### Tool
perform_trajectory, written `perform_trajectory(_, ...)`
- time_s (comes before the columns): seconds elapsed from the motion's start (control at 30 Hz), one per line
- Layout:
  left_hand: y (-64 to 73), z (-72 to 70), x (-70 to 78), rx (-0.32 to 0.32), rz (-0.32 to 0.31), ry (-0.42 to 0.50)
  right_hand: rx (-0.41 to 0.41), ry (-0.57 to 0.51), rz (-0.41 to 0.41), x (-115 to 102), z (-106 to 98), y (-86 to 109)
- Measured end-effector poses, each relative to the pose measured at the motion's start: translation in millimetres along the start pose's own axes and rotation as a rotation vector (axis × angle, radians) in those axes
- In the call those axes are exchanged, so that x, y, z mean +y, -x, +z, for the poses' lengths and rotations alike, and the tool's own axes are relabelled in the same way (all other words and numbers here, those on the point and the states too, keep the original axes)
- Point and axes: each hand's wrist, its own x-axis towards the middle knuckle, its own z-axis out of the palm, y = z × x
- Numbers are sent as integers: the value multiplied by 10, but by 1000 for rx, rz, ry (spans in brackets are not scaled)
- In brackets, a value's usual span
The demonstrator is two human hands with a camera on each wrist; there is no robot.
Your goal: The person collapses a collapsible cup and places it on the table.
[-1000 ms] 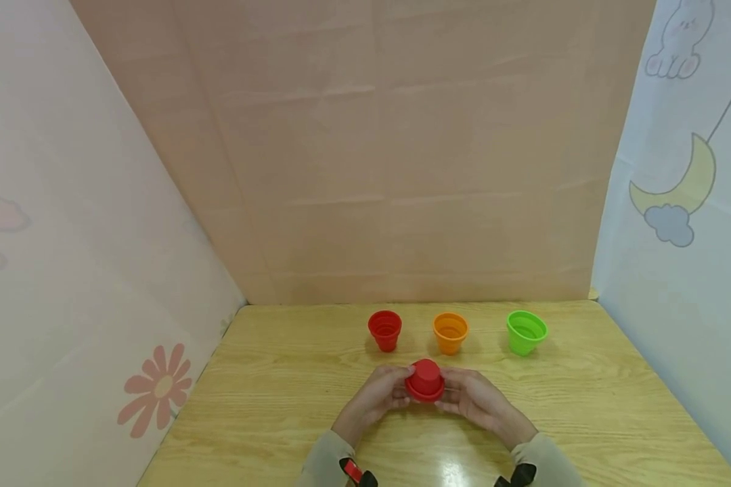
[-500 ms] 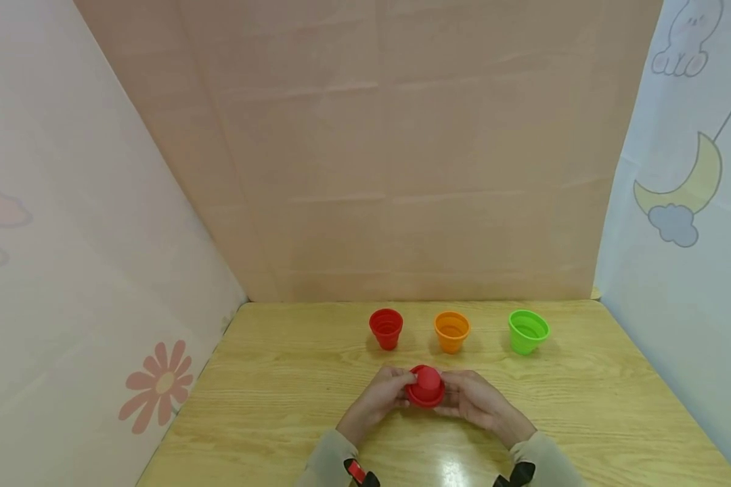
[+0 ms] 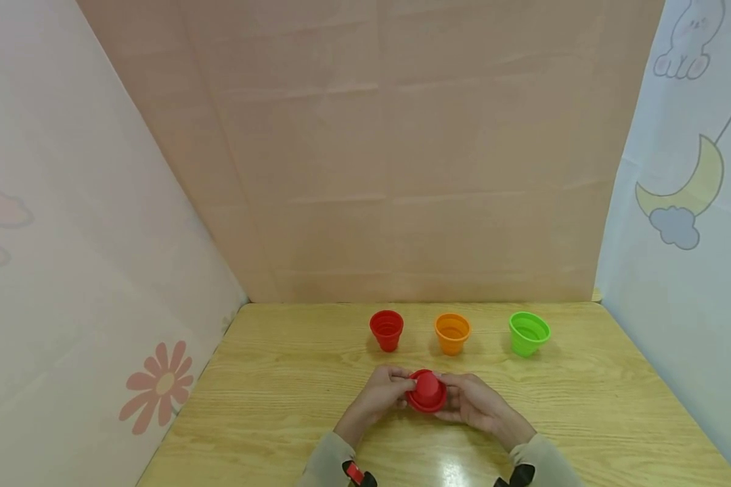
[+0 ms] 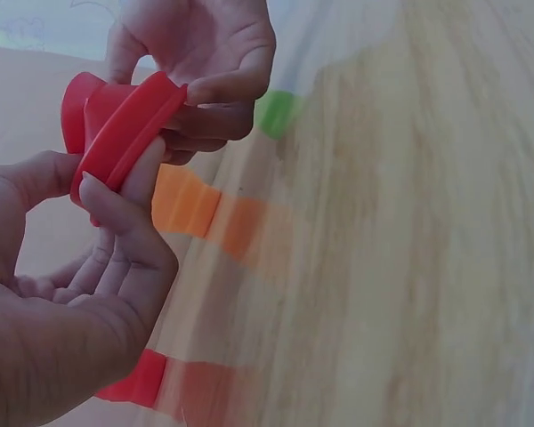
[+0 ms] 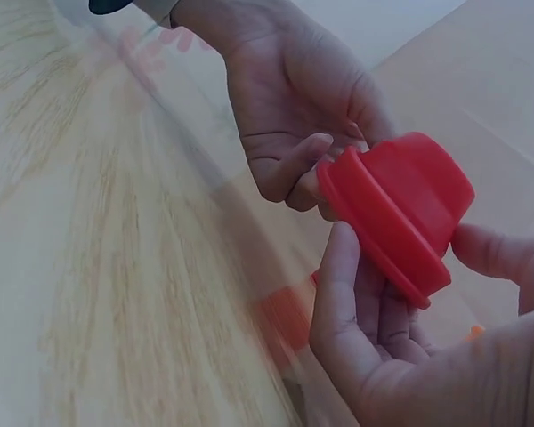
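Note:
Both hands hold a red collapsible cup (image 3: pixel 428 388) above the table, its base turned up and its wide rim down. The cup is partly folded, with a stepped wall visible in the right wrist view (image 5: pixel 418 196). My left hand (image 3: pixel 374 396) pinches the left side, thumb against the wall and fingers under the rim. From the right, my right hand (image 3: pixel 478 404) grips it the same way, its thumb near the base. Beyond the hands, a second red cup (image 3: pixel 386 331), an orange cup (image 3: pixel 453 334) and a green cup (image 3: pixel 528 334) stand upright in a row.
The wooden table (image 3: pixel 268 379) ends at a brown backdrop (image 3: pixel 402 203). A white panel with a flower print (image 3: pixel 24 304) borders it on the left. Another printed panel (image 3: pixel 664 304) lies along the right edge.
The held cup has come slightly nearer to me and tilted a little. My left thumb has shifted lower on it, and my right thumb has moved up beside its base. The row of cups stands unmoved.

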Motion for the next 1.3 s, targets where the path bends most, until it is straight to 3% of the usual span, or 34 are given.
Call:
perform_trajectory(0.33, 37, -83, -2, -112, -5, 70, -21, -32, 20, -5, 43, 12)
perform_trajectory(0.53, 25, -106, -16, -143, -26, 140, -66, -17, -61, -14, 58, 15)
perform_trajectory(0.8, 43, -103, 27, -159, -39, 115, -50, 39, -149, -21, 91, 48)
perform_trajectory(1.3, 49, -135, 35, -225, -74, 90, 2, 102, -137, 56, 51, 11)
